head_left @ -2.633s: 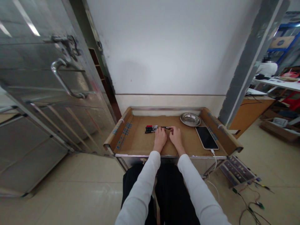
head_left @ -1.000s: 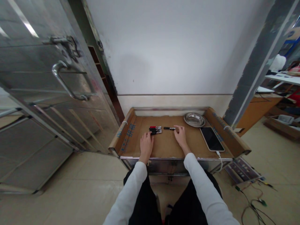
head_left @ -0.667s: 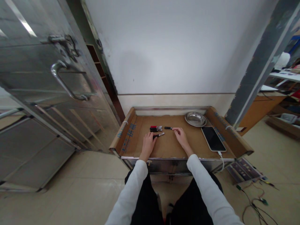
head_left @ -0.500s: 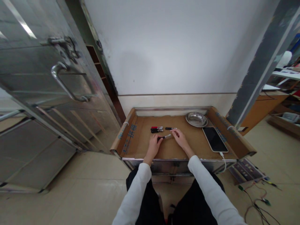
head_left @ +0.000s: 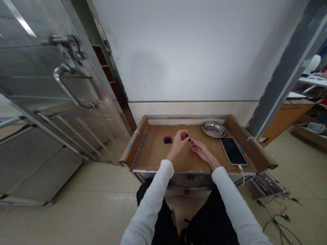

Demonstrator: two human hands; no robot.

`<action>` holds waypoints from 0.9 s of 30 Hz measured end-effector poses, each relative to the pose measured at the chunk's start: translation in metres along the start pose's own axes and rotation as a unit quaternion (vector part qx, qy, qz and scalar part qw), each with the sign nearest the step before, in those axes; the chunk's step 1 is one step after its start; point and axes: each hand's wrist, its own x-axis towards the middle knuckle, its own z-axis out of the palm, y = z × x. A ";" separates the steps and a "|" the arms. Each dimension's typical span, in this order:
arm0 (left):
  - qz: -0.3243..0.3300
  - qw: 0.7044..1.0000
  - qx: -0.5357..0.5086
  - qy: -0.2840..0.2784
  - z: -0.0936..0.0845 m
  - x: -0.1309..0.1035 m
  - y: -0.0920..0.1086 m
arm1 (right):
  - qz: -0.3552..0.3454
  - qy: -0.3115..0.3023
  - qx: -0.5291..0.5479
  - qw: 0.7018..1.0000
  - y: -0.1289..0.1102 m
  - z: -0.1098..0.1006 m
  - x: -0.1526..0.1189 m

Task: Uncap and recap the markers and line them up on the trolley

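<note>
A black marker [head_left: 189,139] is held tilted above the cardboard-lined tabletop [head_left: 155,160]. My left hand [head_left: 180,141] is closed on its upper left end, thumb and fingers pinched round it. The lower right end sits between the fingers of my right hand [head_left: 201,149], which is closed on it too. Left of my left hand, red and black markers [head_left: 167,139] lie side by side on the cardboard, their right ends hidden behind the hand.
A round metal dish [head_left: 214,129] stands at the table's back right. In front of it lies a phone [head_left: 233,151] with a white cable. Raised cardboard-covered sides edge the table. A metal door with a handle [head_left: 73,88] is at the left; cables lie on the floor at right.
Both hands have come together, my left hand moving right and up, my right hand slightly right. The marker between them is now more steeply tilted. The separate marker behind them no longer shows.
</note>
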 end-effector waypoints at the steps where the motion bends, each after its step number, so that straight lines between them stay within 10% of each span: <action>1: 0.003 1.000 -0.005 0.001 -0.002 0.003 0.001 | -0.004 0.008 0.011 1.000 0.000 0.000 0.000; 13: -0.055 0.994 -0.023 0.089 -0.021 -0.018 -0.024 | -0.062 0.066 0.021 0.996 0.010 -0.007 0.008; 19: -0.029 0.986 0.153 -0.057 -0.006 -0.042 -0.038 | -0.107 0.086 -0.019 0.990 0.014 -0.004 0.008; 27: 0.042 0.937 0.346 0.006 0.010 -0.027 -0.042 | -0.207 0.119 -0.284 0.929 0.024 0.001 0.013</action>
